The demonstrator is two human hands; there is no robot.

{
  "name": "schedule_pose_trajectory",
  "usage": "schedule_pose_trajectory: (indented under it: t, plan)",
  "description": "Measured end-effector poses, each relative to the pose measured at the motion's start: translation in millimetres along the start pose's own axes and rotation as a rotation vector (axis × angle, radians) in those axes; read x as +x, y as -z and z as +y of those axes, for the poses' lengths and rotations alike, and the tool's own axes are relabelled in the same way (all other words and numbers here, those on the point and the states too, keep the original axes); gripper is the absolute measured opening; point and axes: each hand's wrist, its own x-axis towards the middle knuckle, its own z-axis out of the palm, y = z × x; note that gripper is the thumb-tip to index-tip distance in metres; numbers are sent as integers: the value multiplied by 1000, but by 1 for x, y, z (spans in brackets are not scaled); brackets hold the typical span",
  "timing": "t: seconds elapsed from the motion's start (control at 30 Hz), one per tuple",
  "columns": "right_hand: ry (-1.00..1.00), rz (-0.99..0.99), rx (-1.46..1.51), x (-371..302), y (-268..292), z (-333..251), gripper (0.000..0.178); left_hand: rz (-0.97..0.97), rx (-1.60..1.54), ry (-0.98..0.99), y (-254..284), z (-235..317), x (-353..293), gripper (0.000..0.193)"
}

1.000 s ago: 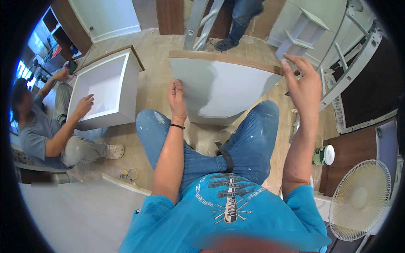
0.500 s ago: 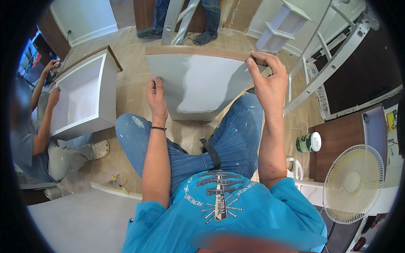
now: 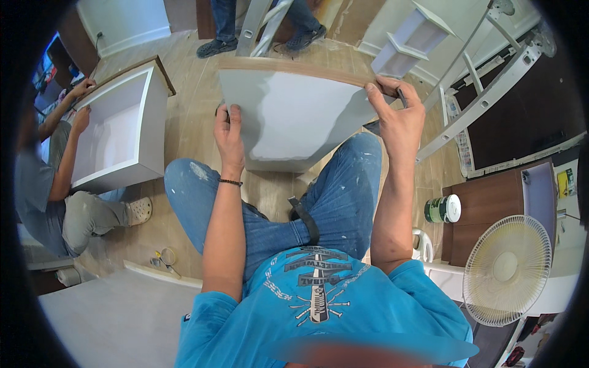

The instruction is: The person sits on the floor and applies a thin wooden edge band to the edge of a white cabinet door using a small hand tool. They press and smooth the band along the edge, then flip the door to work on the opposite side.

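I sit with my knees apart and hold a flat grey-white panel with a bare wooden top edge upright in front of me. My left hand grips its left edge, thumb on the face. At the panel's upper right corner my right hand is closed on the edge and also holds a small dark tool against it. The panel's lower part rests between my jeans-clad legs.
On the left a seated person handles a white open cabinet box. Another person's legs and a ladder stand beyond the panel. A green can and a standing fan are at my right, white frames lean far right.
The view has swung so the panel sits more central and closer. My right hand has shifted along the top right corner; my left hand stays on the left edge.
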Motion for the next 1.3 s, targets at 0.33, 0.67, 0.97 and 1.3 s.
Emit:
schedule_pose_trajectory:
  t: [0.33,0.67,0.97,1.3]
  plan:
    - [-35,-10,40,4,0,-2,30,6,-36,0,-1,-4,3,29]
    - [-21,-3,23,4,-2,1,28,-5,-36,-8,2,-6,4,31]
    - [13,-11,9,1,2,1,27,40,-49,40,-1,-2,-1,35]
    - [-74,-83,242,6,21,15,26,-25,-38,47,3,-5,0,29]
